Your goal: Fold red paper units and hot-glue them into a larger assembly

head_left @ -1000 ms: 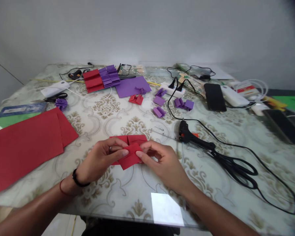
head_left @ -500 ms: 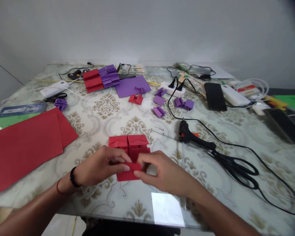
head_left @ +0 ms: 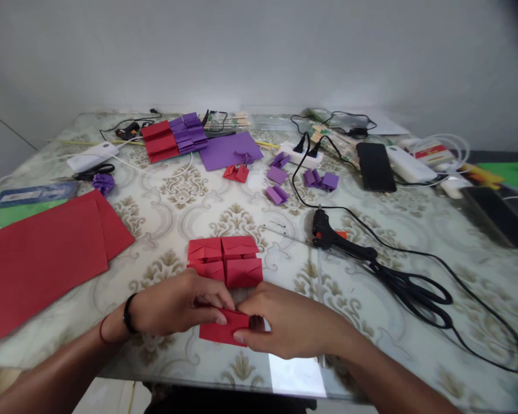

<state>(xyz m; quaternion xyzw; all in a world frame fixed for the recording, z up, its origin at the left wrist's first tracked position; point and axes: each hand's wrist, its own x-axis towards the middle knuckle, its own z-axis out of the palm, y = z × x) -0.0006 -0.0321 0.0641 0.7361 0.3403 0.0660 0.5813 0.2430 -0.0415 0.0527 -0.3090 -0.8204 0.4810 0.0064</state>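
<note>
Near the table's front edge, a small folded piece of red paper (head_left: 224, 332) is pinched between both hands. My left hand (head_left: 183, 305) grips its upper left part, thumb on the near face. From the other side, my right hand (head_left: 285, 322) holds its right end, with the thumb pressed on the lower right. The fingers behind the paper are partly hidden. Just beyond lie several folded red paper pieces (head_left: 244, 271), set close together in a block; my left hand covers part of the nearer left one.
A black glue gun (head_left: 341, 238) and black-handled scissors (head_left: 418, 299) lie at right, with a cord looping around. Large red paper sheets (head_left: 47, 253) are at left. Purple folded pieces (head_left: 277, 194), a power strip (head_left: 302, 155) and a phone (head_left: 375, 167) sit farther back.
Both hands have drawn the red paper slightly nearer to me, away from the block of red pieces. More of the block's near right piece now shows.
</note>
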